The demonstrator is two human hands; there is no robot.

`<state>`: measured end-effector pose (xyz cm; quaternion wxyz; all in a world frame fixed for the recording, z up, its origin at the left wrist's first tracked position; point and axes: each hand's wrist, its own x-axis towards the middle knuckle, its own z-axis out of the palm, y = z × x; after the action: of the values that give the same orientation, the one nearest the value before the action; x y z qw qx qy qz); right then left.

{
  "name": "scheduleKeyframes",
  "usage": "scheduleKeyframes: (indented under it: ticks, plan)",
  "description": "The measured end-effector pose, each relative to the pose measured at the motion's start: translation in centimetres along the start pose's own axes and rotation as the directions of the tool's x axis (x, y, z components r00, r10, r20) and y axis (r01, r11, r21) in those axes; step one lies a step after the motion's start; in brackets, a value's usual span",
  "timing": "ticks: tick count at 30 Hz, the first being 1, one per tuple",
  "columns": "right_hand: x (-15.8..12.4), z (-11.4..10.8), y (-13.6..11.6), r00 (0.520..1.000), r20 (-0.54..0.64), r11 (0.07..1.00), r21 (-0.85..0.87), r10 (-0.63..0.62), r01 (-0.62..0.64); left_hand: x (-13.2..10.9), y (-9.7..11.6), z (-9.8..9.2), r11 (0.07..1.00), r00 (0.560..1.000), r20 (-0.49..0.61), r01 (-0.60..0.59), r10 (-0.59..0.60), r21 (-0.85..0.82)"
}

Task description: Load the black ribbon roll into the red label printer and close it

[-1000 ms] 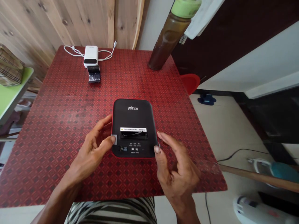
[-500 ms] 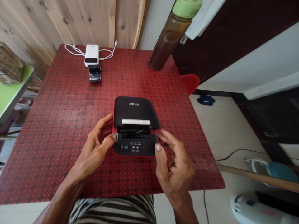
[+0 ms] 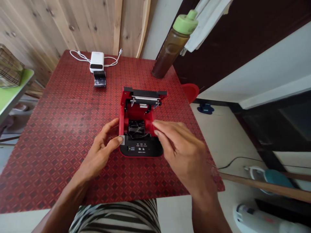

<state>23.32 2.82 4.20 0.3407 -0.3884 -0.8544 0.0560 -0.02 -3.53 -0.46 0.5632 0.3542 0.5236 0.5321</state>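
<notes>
A small black and red printer [image 3: 141, 149] stands on the red patterned table [image 3: 60, 129] with its lid [image 3: 145, 94] swung up and back. The red inside is exposed, with a dark roll wrapped in film [image 3: 136, 127] lying in the bay. My left hand [image 3: 102, 152] rests against the printer's left side, thumb on a grey side button, fingers loosely spread. My right hand [image 3: 179, 152] hovers over the printer's right edge, fingers stretched toward the bay, holding nothing.
At the far end of the table lie a white power bank [image 3: 96, 61] with a white cable [image 3: 77, 55] and a small black wrapped roll [image 3: 99, 78]. A brown bottle with a green cap [image 3: 173, 45] stands at the back right. The table edge drops off to the right.
The printer's lid has swung from closed to fully open, baring the red bay. My right hand rose from the printer's right side to above its edge.
</notes>
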Motion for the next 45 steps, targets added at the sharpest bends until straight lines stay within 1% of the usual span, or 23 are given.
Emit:
scheduleKeyframes:
  ticks: [2,4,7,9,11,15,17,20,21,23,28,31,33,34,35,36,37,38,40,41,43,45]
  plan:
    - [2.1,0.7,0.2,0.985,0.168,0.999,0.013,-0.044,0.043,0.0,0.1,-0.1,1.0,1.0,0.008,0.0,0.0,0.0]
    - [3.9,1.5,0.2,0.937,0.347,0.999,-0.006,-0.044,0.048,0.0,0.2,-0.2,1.0,1.0,0.005,0.0,0.0,0.005]
    - [6.1,2.6,-0.1,0.819,0.574,0.998,-0.053,0.0,0.037,0.0,0.2,-0.3,1.0,1.0,0.002,0.002,-0.002,0.003]
    - [7.1,3.0,-0.4,0.747,0.664,0.995,-0.088,0.031,0.037,0.0,0.2,-0.3,1.0,1.0,0.003,0.003,-0.003,-0.002]
    - [7.8,3.2,-0.6,0.709,0.702,0.99,-0.132,0.064,0.041,0.0,0.2,-0.2,1.0,1.0,0.002,-0.001,0.001,0.005]
    - [8.9,3.9,-0.9,0.668,0.733,0.976,-0.212,0.127,0.047,0.0,0.2,-0.3,1.0,1.0,0.011,0.007,-0.007,0.015]
    - [9.2,4.2,-0.9,0.662,0.738,0.969,-0.237,0.135,0.067,0.0,0.3,-0.3,1.0,1.0,0.016,0.007,-0.007,0.014]
    - [9.2,4.2,-0.9,0.676,0.729,0.967,-0.234,0.108,0.097,0.1,0.4,-0.3,1.0,1.0,0.012,0.0,0.0,0.02]
    - [9.1,4.1,-0.9,0.685,0.721,0.969,-0.228,0.102,0.096,0.1,0.4,-0.4,1.0,1.0,0.01,0.001,-0.001,0.022]
    - [8.8,3.7,-0.9,0.719,0.689,0.972,-0.221,0.096,0.081,0.0,0.5,-0.3,1.0,1.0,0.01,0.007,-0.007,0.024]
    - [7.2,3.0,-1.1,0.842,0.536,0.973,-0.221,0.059,0.073,-0.1,0.7,-0.2,0.999,1.0,0.001,0.004,-0.004,0.045]
    - [5.9,2.1,-1.2,0.922,0.386,0.983,-0.176,0.015,0.058,0.0,0.7,-0.2,0.998,1.0,0.004,0.006,-0.006,0.056]
    - [4.9,0.7,-1.0,0.968,0.249,0.996,-0.079,-0.025,0.046,0.0,0.7,-0.2,0.999,1.0,0.012,0.009,-0.01,0.045]
    - [4.4,-0.1,-0.8,0.983,0.181,0.999,-0.022,-0.028,0.032,0.1,0.6,-0.2,0.999,1.0,0.011,0.008,-0.009,0.041]
    - [4.0,-1.0,-0.5,0.993,0.117,1.0,0.031,-0.002,-0.001,0.1,0.6,-0.3,0.999,1.0,0.006,0.005,-0.005,0.043]
    - [3.5,-1.8,0.0,0.997,0.061,0.995,0.079,0.054,-0.059,0.1,0.5,-0.4,0.999,1.0,0.0,0.002,-0.002,0.05]
    - [3.0,-2.4,0.6,0.99,0.018,0.982,0.126,0.137,-0.138,0.1,0.4,-0.4,0.998,1.0,-0.003,-0.001,0.001,0.06]
    - [2.4,-2.9,1.5,0.972,-0.018,0.957,0.176,0.235,-0.229,0.1,0.4,-0.5,0.998,1.0,-0.004,-0.002,0.002,0.068]
    - [1.4,-2.8,3.9,0.899,-0.08,0.872,0.293,0.43,-0.392,0.1,0.3,-0.5,0.998,1.0,0.002,0.005,-0.005,0.069]
    - [0.9,-2.4,5.3,0.854,-0.12,0.827,0.348,0.506,-0.441,0.1,0.2,-0.5,0.998,1.0,0.005,0.01,-0.01,0.06]
    - [0.1,-0.6,8.1,0.774,-0.189,0.762,0.421,0.604,-0.492,0.1,0.1,-0.5,0.999,1.0,0.002,0.02,-0.02,0.035]
    - [-0.4,1.7,10.4,0.714,-0.214,0.716,0.451,0.667,-0.533,0.0,0.0,-0.5,0.999,0.999,-0.006,0.034,-0.034,0.023]
